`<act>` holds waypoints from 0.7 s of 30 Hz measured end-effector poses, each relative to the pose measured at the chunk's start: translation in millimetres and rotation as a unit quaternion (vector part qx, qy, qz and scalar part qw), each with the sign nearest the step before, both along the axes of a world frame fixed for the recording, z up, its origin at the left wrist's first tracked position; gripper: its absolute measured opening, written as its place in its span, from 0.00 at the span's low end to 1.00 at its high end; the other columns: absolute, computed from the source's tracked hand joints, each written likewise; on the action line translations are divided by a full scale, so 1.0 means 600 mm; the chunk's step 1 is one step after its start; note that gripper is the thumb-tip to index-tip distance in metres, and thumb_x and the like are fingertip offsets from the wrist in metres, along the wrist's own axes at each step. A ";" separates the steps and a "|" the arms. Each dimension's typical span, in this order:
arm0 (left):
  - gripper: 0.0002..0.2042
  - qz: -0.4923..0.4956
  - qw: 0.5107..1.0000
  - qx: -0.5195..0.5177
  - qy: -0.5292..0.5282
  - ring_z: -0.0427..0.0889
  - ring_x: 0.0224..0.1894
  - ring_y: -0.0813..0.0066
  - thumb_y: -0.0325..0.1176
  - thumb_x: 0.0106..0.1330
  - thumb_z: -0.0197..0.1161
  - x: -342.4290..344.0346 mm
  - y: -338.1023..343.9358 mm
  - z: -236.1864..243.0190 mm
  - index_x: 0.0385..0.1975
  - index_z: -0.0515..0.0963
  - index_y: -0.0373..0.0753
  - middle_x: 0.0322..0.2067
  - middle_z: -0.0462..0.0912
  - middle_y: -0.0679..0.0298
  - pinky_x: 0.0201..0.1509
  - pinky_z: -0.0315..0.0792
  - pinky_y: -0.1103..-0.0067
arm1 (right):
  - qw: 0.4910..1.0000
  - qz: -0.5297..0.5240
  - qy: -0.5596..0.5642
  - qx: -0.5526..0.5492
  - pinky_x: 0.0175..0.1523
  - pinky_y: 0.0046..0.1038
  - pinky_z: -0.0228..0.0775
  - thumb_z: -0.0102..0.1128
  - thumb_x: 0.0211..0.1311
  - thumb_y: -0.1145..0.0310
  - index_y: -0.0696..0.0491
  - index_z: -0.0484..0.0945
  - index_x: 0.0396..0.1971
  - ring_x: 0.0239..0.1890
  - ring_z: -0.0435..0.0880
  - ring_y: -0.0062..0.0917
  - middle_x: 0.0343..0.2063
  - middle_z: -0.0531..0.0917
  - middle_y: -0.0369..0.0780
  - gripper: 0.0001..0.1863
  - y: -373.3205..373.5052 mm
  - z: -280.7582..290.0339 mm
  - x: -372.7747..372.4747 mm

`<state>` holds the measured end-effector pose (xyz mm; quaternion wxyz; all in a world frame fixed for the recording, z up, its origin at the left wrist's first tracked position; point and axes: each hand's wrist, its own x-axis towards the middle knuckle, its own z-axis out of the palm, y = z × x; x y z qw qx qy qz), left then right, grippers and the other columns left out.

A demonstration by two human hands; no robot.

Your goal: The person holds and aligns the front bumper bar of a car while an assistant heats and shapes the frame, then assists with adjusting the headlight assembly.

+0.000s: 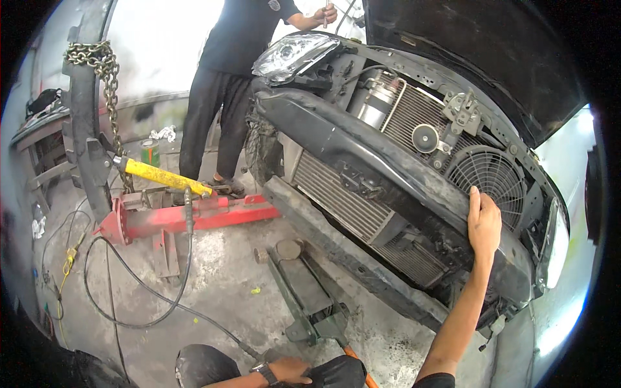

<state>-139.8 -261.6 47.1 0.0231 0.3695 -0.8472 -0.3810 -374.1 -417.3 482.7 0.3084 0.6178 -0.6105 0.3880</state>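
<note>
**Right hand flat on the bumper beam**

The right hand [484, 223] lies open, fingers together, pressed against the black bumper beam [362, 155] that runs across the car's stripped front, just below the radiator fan [495, 178]. The left hand [289, 370] rests loosely curled on the person's knee, near the floor jack [309, 294]. Another person [226, 77] stands by the headlight [294, 55].

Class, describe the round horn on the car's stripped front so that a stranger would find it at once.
Start at the car's open front, above the right hand on the black crossbeam. The horn sits against the radiator, left of the fan. It is a small solid grey disc, whereas the fan is larger and slotted.
</note>
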 end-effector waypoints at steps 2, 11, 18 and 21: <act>0.30 0.002 1.000 0.000 0.001 0.79 0.50 0.48 0.59 0.61 0.57 0.003 0.004 0.009 0.52 0.75 0.39 0.45 0.80 0.48 0.51 0.73 0.57 | 1.000 0.008 0.002 -0.009 0.37 0.44 0.64 0.45 0.72 0.52 0.64 0.71 0.25 0.30 0.73 0.54 0.24 0.75 0.56 0.27 -0.002 -0.001 0.003; 0.27 -0.019 0.999 -0.012 0.029 0.80 0.48 0.48 0.56 0.61 0.59 -0.003 0.022 0.052 0.45 0.75 0.34 0.41 0.81 0.48 0.51 0.73 0.57 | 1.000 0.013 -0.010 0.020 0.40 0.45 0.63 0.43 0.72 0.52 0.62 0.73 0.26 0.35 0.73 0.55 0.29 0.77 0.57 0.27 0.000 0.002 0.001; 0.28 0.012 0.995 -0.038 0.089 0.80 0.47 0.47 0.53 0.59 0.62 -0.007 0.025 0.028 0.46 0.74 0.32 0.40 0.81 0.47 0.51 0.73 0.59 | 1.000 0.019 -0.010 0.018 0.38 0.46 0.63 0.43 0.72 0.50 0.63 0.73 0.25 0.32 0.72 0.56 0.27 0.75 0.57 0.28 0.003 0.005 0.007; 0.26 0.019 0.995 -0.032 0.093 0.80 0.47 0.46 0.52 0.59 0.62 -0.006 0.026 0.036 0.46 0.74 0.34 0.41 0.81 0.47 0.51 0.73 0.59 | 1.000 0.016 -0.011 0.020 0.38 0.46 0.63 0.43 0.72 0.50 0.63 0.73 0.26 0.32 0.72 0.56 0.26 0.75 0.57 0.29 0.005 0.008 0.010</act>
